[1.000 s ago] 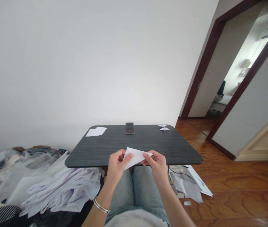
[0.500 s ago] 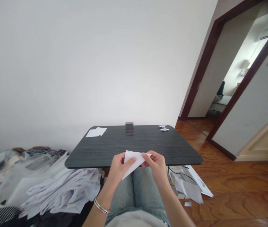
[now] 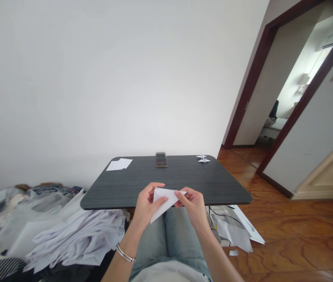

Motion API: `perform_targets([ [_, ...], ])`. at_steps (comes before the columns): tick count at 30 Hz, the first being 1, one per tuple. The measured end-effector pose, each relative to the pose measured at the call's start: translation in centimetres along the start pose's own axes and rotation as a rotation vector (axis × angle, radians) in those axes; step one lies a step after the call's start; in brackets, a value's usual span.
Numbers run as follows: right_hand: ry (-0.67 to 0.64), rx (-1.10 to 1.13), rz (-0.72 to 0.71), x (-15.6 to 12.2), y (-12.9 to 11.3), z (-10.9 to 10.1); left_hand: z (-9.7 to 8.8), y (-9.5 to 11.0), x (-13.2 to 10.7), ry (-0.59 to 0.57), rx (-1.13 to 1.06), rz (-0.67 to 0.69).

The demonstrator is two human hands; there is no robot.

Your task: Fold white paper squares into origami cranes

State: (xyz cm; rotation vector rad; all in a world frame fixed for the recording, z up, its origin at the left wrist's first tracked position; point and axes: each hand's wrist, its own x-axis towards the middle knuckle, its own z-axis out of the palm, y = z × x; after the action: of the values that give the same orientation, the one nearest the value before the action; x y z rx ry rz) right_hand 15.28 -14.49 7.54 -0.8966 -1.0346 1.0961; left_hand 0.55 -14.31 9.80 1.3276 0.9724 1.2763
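A white sheet of paper (image 3: 164,196), folded into a triangle, is held between my two hands over the near edge of the dark table (image 3: 142,178). My left hand (image 3: 149,201) pinches its left side, thumb on top and a finger stretched along the upper edge. At the right corner my right hand (image 3: 190,199) grips the paper between thumb and fingers. The fingers under the paper are partly hidden. Two small folded paper cranes (image 3: 203,159) sit at the table's far right corner.
White paper sheets (image 3: 119,164) lie at the table's far left. A phone (image 3: 161,159) stands at the back middle by the wall. Clothes and plastic bags (image 3: 51,211) are heaped on the left. Papers (image 3: 233,231) and a black cable lie below the table on the right.
My left index finger has lifted and stretched out along the paper's upper edge. The paper and both hands have shifted slightly left.
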Motion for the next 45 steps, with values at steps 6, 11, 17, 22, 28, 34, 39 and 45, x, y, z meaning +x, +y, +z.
perform_targets([
  [6, -0.013, 0.000, 0.017, 0.1, -0.2, -0.1, -0.3, -0.5, 0.2, 0.008, 0.058, -0.024],
  [11, -0.011, -0.013, -0.008, 0.2, 0.0, -0.1, -0.1, -0.8, 0.1, 0.056, 0.106, 0.016],
  [17, -0.025, 0.030, -0.003, 0.3, 0.1, -0.4, -0.2, -0.9, 0.1, 0.079, 0.084, -0.018],
  [22, -0.007, 0.082, 0.018, 0.3, -0.3, -0.5, -0.2, -0.9, 0.0, 0.101, 0.036, -0.019],
  [28, 0.026, 0.110, 0.015, 0.3, -0.6, -0.4, 0.0, -0.7, -0.2, 0.093, -0.011, -0.029],
  [34, 0.008, 0.119, 0.022, 0.2, -0.9, -0.4, -0.1, -0.9, -0.3, 0.078, -0.049, -0.061],
  [39, -0.006, 0.120, 0.028, 0.3, -0.9, -0.4, -0.2, -1.1, -0.2, 0.067, -0.048, -0.055],
  [45, -0.007, 0.127, 0.061, 0.3, -1.0, -0.4, -0.3, -0.8, -0.3, 0.078, -0.059, -0.035],
])
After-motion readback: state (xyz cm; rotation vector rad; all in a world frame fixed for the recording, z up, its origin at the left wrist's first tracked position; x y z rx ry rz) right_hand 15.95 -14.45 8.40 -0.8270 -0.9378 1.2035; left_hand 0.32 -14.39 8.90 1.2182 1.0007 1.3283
